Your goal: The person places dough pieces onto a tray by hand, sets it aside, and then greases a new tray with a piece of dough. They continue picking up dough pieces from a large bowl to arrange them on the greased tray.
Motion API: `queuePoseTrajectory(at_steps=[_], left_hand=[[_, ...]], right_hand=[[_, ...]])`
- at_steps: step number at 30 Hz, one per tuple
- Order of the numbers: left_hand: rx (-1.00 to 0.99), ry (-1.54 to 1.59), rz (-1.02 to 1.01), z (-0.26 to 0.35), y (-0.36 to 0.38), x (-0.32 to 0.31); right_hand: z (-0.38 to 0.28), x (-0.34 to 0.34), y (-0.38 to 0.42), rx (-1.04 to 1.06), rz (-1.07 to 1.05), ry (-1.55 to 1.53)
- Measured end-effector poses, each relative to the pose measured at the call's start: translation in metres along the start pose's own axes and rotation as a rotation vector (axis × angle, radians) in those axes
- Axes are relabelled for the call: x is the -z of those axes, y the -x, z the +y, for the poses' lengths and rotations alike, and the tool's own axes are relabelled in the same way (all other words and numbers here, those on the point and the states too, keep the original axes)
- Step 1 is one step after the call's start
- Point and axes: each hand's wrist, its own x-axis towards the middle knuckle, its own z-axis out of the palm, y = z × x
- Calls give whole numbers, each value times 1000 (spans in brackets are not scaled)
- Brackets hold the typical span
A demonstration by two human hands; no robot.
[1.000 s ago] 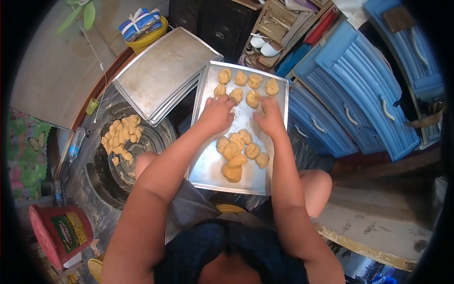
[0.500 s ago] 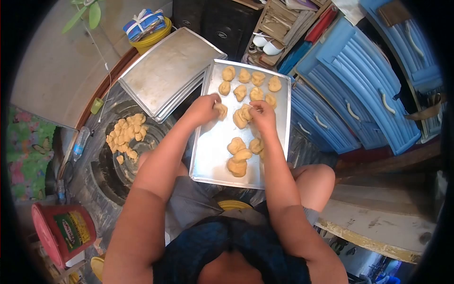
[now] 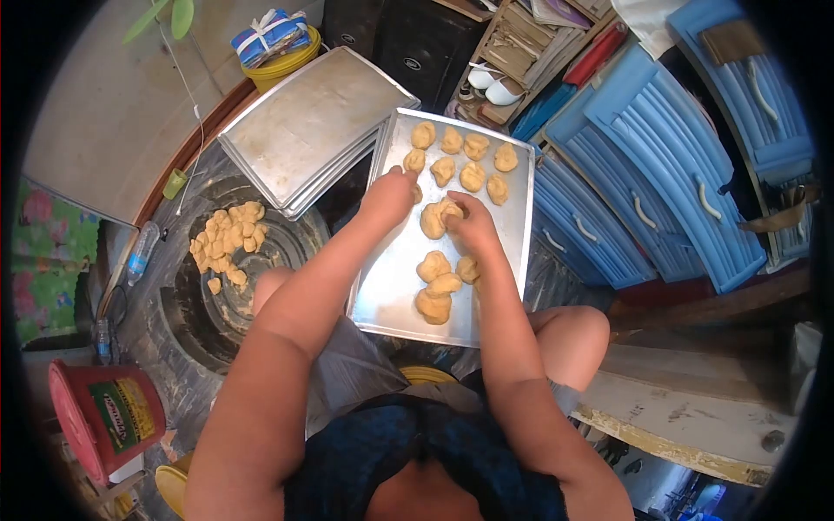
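A shiny metal baking tray [image 3: 382, 300] lies across my lap with lumps of yellowish dough on it. My left hand [image 3: 391, 200] is at the tray's left side, its fingers closed around a dough piece [image 3: 417, 194] that they partly cover. Just beyond the fingertips sits another dough ball [image 3: 414, 161]. With fingers and thumb, my right hand [image 3: 474, 227] grips a dough piece [image 3: 449, 208], which touches a larger lump [image 3: 432, 222]. Rows of dough balls [image 3: 472, 177] fill the tray's far end. Nearer me lies a cluster of dough lumps [image 3: 434, 304], and one lump [image 3: 467, 270] is partly behind my right wrist.
To the left, a dark round basin [image 3: 187, 326] contains many small dough pieces [image 3: 228, 236]. Stacked trays [image 3: 317, 113] stand beyond it. Blue drawers [image 3: 660, 165] border the right side. A red bucket [image 3: 109, 417] and a plastic bottle [image 3: 143, 252] are at far left.
My left hand has moved slightly up and right with its dough piece, toward the far rows. My right hand has shifted a little left and nearer me, still gripping dough.
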Motion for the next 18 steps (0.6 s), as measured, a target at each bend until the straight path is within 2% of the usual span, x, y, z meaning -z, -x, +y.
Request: queuePoseTrajectory(at_steps=[1, 2, 4, 5, 8, 10, 11, 13, 14, 16, 17, 18], left_hand=[[89, 19, -98, 3, -1, 6], [86, 20, -98, 4, -2, 8], [224, 62, -166, 5, -3, 12], [222, 64, -164, 6, -3, 15], [215, 107, -97, 1, -1, 21], [106, 92, -268, -8, -1, 17], [107, 89, -271, -9, 0, 12], [170, 41, -209, -3, -1, 6], [170, 41, -209, 0, -1, 4], [225, -72, -217, 10, 0, 6], [226, -69, -215, 13, 1, 4], [139, -30, -116, 16, 3, 2]], right_hand=[[0, 2, 0, 89, -14, 79], [0, 4, 0, 89, -11, 80], [-5, 9, 2, -122, -114, -11], [-8, 10, 3, -121, -113, -9], [-11, 10, 7, -110, -33, 88], [-5, 4, 7, -98, 118, 113], [-3, 2, 6, -101, 117, 110], [-5, 0, 5, -99, 200, -113], [-6, 1, 6, -99, 199, -113], [-24, 3, 14, -8, 408, -16], [-24, 5, 13, -7, 406, -14], [-23, 7, 12, 52, 450, 54]])
